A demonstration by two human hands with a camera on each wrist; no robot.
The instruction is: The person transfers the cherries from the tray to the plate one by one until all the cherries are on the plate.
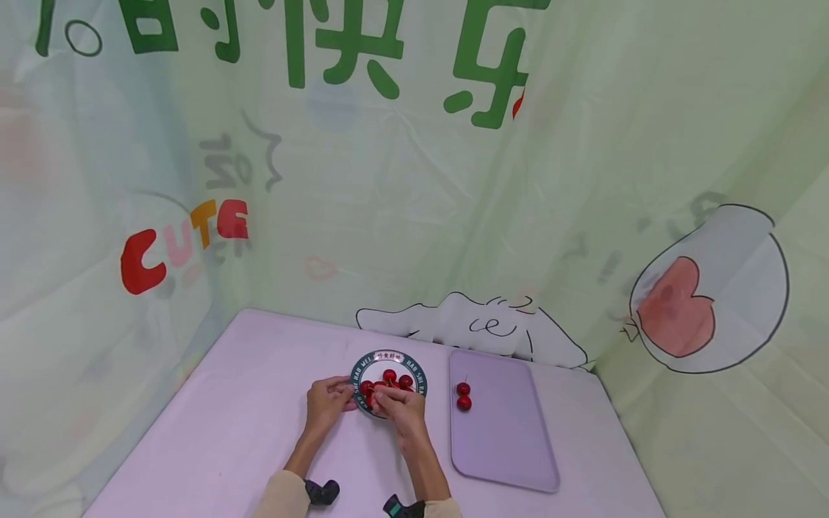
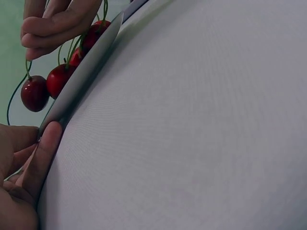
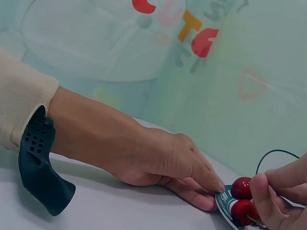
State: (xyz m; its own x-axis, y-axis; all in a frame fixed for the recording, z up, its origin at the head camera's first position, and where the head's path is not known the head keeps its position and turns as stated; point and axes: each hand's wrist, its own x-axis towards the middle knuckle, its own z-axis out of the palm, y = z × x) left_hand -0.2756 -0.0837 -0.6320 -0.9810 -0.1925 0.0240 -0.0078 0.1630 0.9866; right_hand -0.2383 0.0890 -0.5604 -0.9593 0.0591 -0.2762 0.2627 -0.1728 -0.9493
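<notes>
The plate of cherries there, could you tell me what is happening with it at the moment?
A person steadies the plate on the table with the left hand, fingertips on its rim. The right hand pinches the stem of a cherry over the plate, where several more cherries lie. Two cherries sit on the purple tray to the right.
</notes>
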